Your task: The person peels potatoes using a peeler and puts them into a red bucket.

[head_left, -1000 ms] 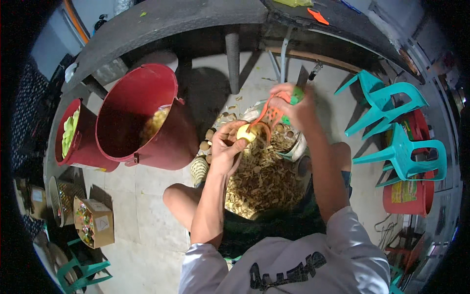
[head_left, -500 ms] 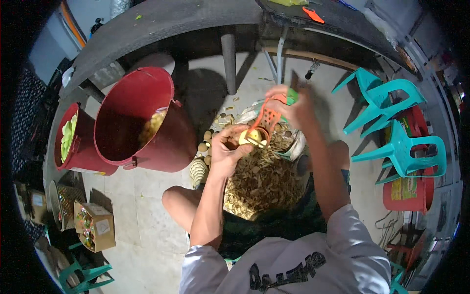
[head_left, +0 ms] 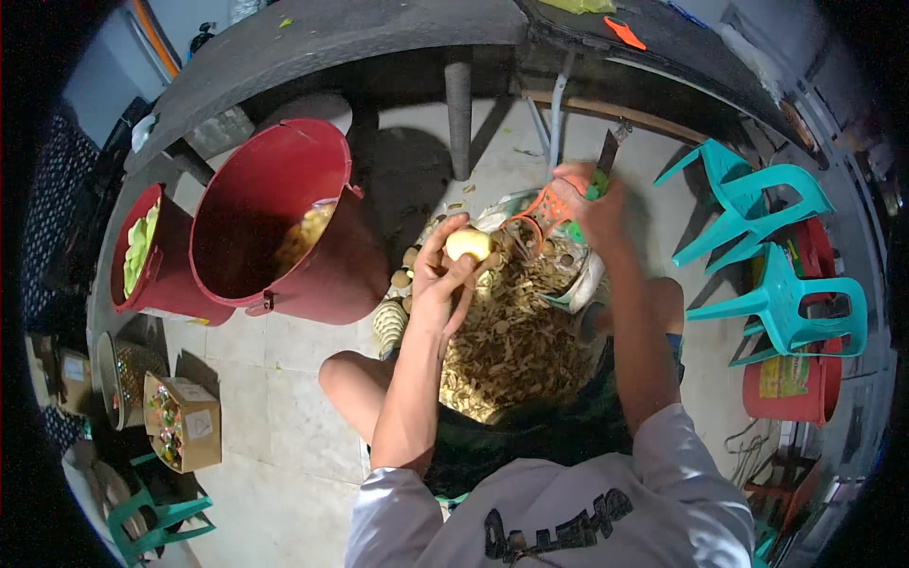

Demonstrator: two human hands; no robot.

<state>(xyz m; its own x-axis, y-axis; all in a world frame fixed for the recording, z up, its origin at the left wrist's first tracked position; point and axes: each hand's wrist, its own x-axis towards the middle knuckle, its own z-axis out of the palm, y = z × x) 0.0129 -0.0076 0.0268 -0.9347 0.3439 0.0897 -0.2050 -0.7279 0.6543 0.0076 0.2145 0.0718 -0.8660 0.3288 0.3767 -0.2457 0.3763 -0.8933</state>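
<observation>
A pale yellow peeled potato (head_left: pixel 469 244) sits in the fingers of my left hand (head_left: pixel 440 284), raised above the pile of peelings. To its right, my right hand (head_left: pixel 598 210) is closed around an orange peeler (head_left: pixel 542 210) whose slotted frame points toward the potato without touching it. A dark knife blade (head_left: pixel 609 151) also sticks up from the right hand, with a green handle partly covered by the fingers. Beneath both hands lies a heap of brown and yellow peelings (head_left: pixel 511 350). Several unpeeled potatoes (head_left: pixel 401 278) lie by the heap's left edge.
A large red bucket (head_left: pixel 365 270) holding peeled potatoes stands on the left, beside a smaller red bucket (head_left: pixel 185 289) with pale green produce. An open white sack (head_left: pixel 589 284) lies at the heap's right. Teal plastic chairs (head_left: pixel 791 303) stand right; a dark table (head_left: pixel 379 28) spans the back.
The peeler has come off the potato, and my hands are farther apart. My left hand has lifted the potato slightly up and left; my right hand has shifted right.
</observation>
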